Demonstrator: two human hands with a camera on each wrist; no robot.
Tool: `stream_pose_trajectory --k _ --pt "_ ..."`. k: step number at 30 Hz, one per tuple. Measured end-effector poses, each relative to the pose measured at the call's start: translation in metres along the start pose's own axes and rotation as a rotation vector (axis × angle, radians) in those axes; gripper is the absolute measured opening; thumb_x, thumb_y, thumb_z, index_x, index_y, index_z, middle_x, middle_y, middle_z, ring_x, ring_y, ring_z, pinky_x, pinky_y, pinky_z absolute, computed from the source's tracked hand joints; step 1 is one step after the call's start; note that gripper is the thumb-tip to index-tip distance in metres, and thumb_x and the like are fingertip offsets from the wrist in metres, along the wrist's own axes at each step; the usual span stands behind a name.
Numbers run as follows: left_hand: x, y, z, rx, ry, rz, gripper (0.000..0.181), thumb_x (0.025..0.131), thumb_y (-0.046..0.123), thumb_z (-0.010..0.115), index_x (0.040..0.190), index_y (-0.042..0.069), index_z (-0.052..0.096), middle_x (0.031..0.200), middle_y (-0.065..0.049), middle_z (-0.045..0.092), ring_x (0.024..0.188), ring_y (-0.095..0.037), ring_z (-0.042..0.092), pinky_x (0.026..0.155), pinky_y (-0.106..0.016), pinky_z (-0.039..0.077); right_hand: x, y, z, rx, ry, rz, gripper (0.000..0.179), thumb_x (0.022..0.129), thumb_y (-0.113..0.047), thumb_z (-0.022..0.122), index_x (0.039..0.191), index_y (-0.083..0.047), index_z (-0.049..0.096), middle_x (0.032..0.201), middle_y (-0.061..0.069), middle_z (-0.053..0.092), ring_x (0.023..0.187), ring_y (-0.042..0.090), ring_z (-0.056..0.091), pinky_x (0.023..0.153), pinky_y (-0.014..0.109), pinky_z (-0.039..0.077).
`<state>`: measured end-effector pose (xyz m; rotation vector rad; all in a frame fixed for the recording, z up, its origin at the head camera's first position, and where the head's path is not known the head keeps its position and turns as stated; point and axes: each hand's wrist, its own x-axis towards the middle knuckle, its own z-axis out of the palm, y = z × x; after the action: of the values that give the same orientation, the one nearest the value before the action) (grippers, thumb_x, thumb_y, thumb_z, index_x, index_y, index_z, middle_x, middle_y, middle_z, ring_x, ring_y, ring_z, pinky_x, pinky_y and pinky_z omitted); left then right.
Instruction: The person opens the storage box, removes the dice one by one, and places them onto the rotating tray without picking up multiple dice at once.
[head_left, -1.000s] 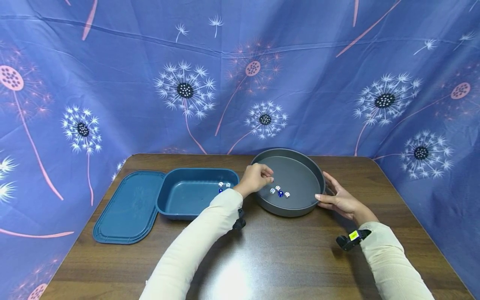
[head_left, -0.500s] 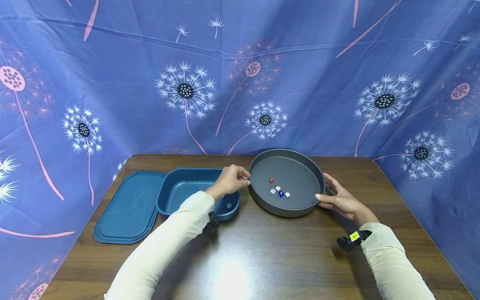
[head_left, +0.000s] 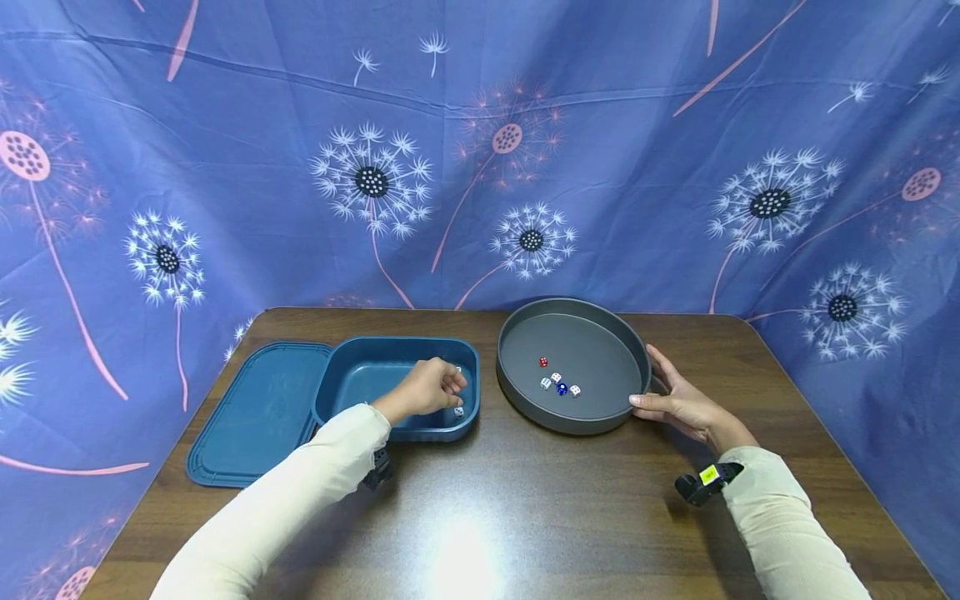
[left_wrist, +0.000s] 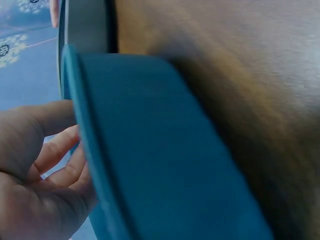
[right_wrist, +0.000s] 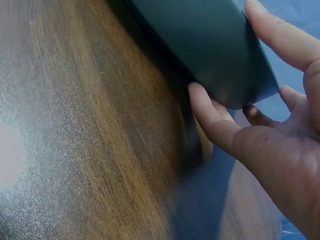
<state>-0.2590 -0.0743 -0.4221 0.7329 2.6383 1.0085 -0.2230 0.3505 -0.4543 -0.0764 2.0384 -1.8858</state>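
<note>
In the head view my left hand (head_left: 427, 387) reaches into the blue rectangular container (head_left: 360, 432), fingers bent downward. A white die (head_left: 459, 412) lies just beside its fingertips, and another white die is partly hidden behind the fingers. The left wrist view shows thumb and fingers apart, their tips hidden behind the container wall (left_wrist: 145, 140). My right hand (head_left: 682, 406) holds the side of the dark grey round pan (head_left: 573, 423), thumb at the rim and fingers along the outer wall. Inside the pan sit a red die (head_left: 543, 362), a blue die (head_left: 562, 388) and several white dice (head_left: 575, 391).
A blue lid (head_left: 255, 417) lies flat at the left, its right side against the container. Everything stands on a brown wooden table (head_left: 525, 508). Behind it hangs a blue cloth (head_left: 637, 208) printed with dandelions. Bare tabletop separates container and pan.
My left hand has let go of the red die in the pan and moved left, over the container's edge and down into it. The right hand stays at the pan.
</note>
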Motion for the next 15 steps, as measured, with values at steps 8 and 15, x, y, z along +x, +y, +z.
stream_pose_trajectory --k 8,15 --pt "-0.007 -0.012 0.008 0.013 -0.019 -0.028 0.022 0.072 -0.006 0.078 0.093 -0.004 0.071 0.085 -0.010 0.069 0.073 -0.010 0.061 0.068 -0.021 0.052 0.001 -0.001 0.002 -0.010 0.001 0.011 0.113 0.085 0.002 0.068 0.150 -0.024 -0.020 0.154 0.022 -0.025 0.131 0.050 0.026 0.090 0.044 0.051" --pt "-0.009 -0.015 0.017 0.052 0.007 -0.011 0.021 0.068 -0.007 0.079 0.087 -0.002 0.072 0.075 -0.007 0.069 0.066 -0.006 0.057 0.063 -0.018 0.049 0.000 -0.003 0.004 -0.022 0.003 0.017 0.112 0.086 -0.001 0.068 0.150 -0.023 -0.021 0.153 0.022 -0.026 0.132 0.054 0.022 0.091 0.048 0.049"
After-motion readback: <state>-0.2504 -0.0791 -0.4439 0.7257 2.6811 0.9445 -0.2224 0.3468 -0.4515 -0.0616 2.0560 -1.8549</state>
